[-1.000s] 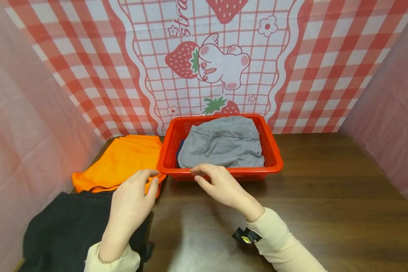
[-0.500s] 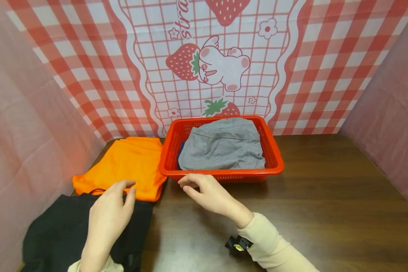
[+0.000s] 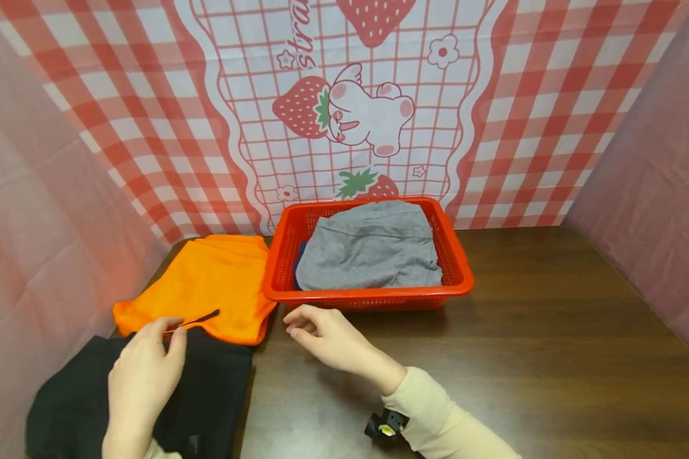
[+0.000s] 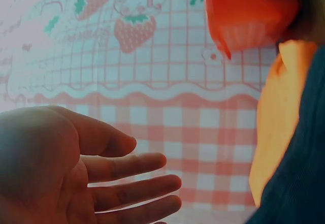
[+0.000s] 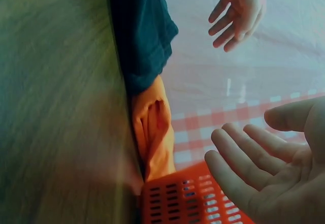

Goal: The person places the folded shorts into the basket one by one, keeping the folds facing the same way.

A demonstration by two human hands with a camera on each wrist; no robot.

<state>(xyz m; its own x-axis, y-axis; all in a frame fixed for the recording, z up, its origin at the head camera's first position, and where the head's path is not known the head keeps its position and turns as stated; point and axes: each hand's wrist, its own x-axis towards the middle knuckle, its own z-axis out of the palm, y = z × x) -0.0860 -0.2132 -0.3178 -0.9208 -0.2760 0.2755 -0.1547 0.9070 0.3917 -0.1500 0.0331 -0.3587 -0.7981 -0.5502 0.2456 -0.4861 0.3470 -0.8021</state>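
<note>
In the head view my left hand [image 3: 143, 373] hovers over the black folded cloth [image 3: 212, 389], its fingers relaxed and holding nothing. The left wrist view shows that hand's fingers spread and nearly straight. My right hand [image 3: 333, 338] is in the air just in front of the red plastic basket [image 3: 373, 294], also holding nothing; the right wrist view shows its fingers loosely extended. Inside the basket lies a grey folded garment [image 3: 373, 248], with a bit of dark blue cloth [image 3: 299, 261] under its left side. An orange folded garment [image 3: 212, 280] with a dark cord lies left of the basket.
A brown wooden table [image 3: 528, 338] extends to the right of the basket. Behind it hangs a red-and-white checked cloth [image 3: 528, 115] with strawberries, and pink cloth walls [image 3: 649, 166] close off both sides. A black strap device [image 3: 386, 428] sits on the right wrist.
Both hands have moved left and toward the near side, the left one from beside the orange garment to over the black cloth. The basket and clothes stay in place.
</note>
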